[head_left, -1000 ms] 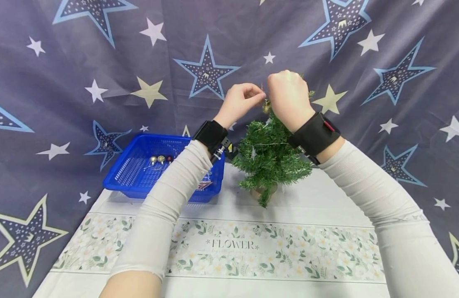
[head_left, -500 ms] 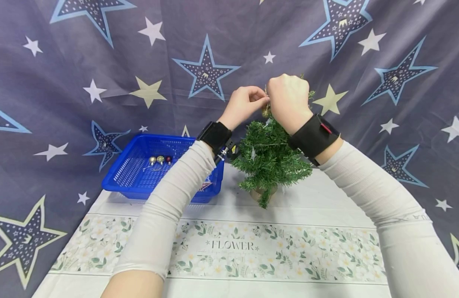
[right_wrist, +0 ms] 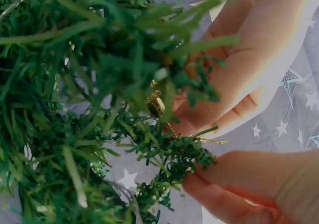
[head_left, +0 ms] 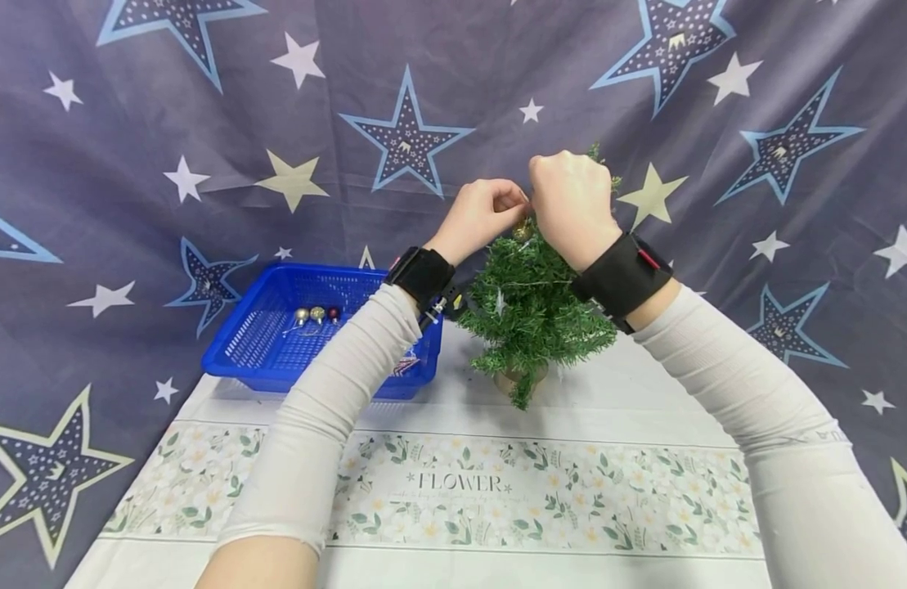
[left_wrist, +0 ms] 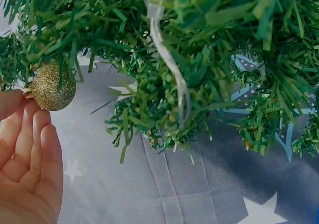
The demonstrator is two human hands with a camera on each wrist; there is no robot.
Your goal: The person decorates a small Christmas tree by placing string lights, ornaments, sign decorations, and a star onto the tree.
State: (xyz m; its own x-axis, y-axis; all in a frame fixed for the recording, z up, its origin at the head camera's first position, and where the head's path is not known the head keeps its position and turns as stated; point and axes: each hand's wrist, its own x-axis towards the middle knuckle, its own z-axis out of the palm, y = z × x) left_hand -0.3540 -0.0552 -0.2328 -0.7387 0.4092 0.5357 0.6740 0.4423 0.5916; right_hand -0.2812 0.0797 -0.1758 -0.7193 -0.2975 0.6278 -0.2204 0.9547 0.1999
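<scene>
At the left of a white-covered table, a blue basket holds a pale gold ball, a patterned gold ball and a dark red ball, side by side; a sleeve hides part of the basket.

To its right, the left hand reaches up, thumb and fingertips pinched at the neck of a glittery gold ball. This ball is just beside the upper branches of a small green Christmas tree. Gripping the neck seems wise: the round body could roll, and the thin gold string is better left free.

Among the needles, that string runs out from the ball's cap. Whether it already loops around a branch, I cannot tell.

Farthest right, the right hand is raised close beside the left, its knuckles toward the viewer and its fingers curled. Its fingertips are hidden from the head camera, but in the right wrist view it appears to pinch the tip of a twig. Keeping that twig steady should help; sliding the loop well past the soft tip, then easing the weight on slowly, would likely keep the ball from slipping off.
</scene>
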